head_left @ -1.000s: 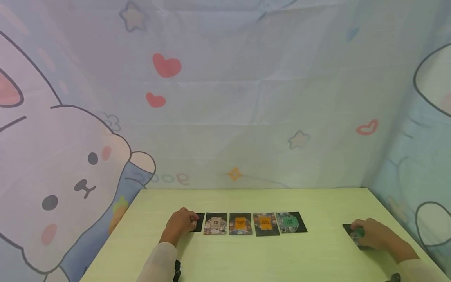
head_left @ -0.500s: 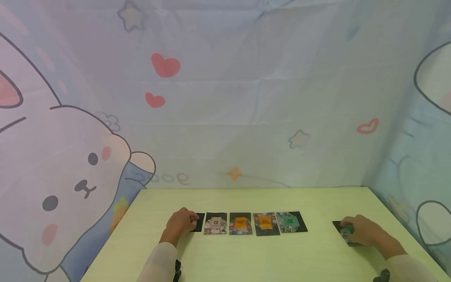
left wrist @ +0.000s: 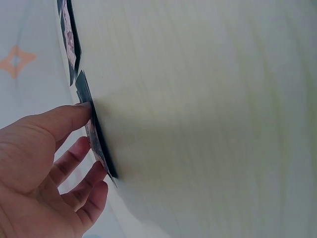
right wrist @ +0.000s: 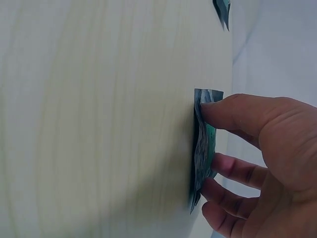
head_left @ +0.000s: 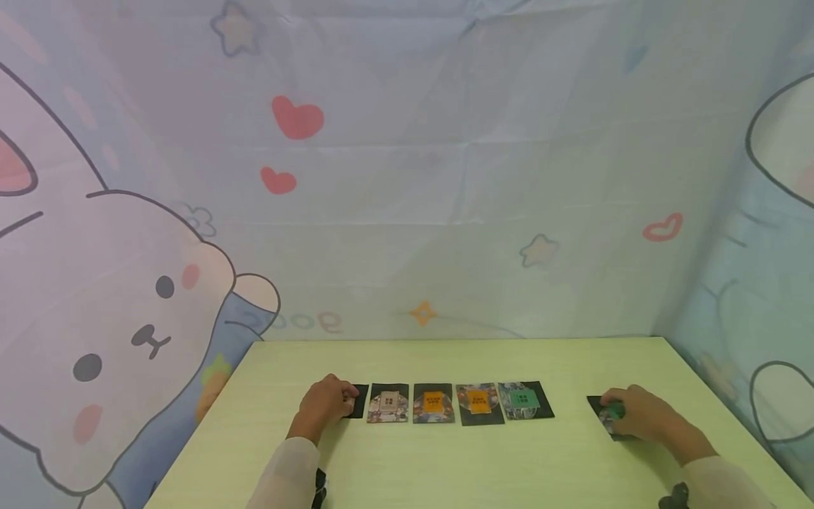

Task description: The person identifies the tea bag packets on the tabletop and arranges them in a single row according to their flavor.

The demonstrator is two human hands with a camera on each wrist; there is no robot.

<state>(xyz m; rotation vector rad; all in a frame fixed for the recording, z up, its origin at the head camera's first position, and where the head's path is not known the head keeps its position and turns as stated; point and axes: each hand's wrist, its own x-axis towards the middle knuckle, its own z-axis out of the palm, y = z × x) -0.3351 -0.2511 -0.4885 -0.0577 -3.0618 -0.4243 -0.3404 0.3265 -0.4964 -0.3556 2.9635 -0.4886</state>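
At the left end of a row of flat sachets, my left hand (head_left: 324, 404) holds a dark sachet (head_left: 360, 401) against the table, thumb on one edge and fingertips along its face. Much of that sachet is hidden by the hand. In the left wrist view the thumb and fingers (left wrist: 81, 153) span the thin sachet (left wrist: 100, 144). Over on the right, my right hand (head_left: 649, 417) grips a dark sachet with a green label (head_left: 605, 418), which lies at a slant. The right wrist view shows this sachet (right wrist: 204, 148) slightly bent between thumb and fingers.
Between the hands lie sachets with a pale label (head_left: 389, 401), orange labels (head_left: 434, 403) (head_left: 480, 403) and a green label (head_left: 524, 399). They rest on a pale yellow-green table (head_left: 477, 466). A printed cloth (head_left: 407, 177) hangs behind the table's far edge.
My right hand has slid left and slightly away from me across the table with the green-labelled sachet. The left hand and the row of sachets have stayed in place.
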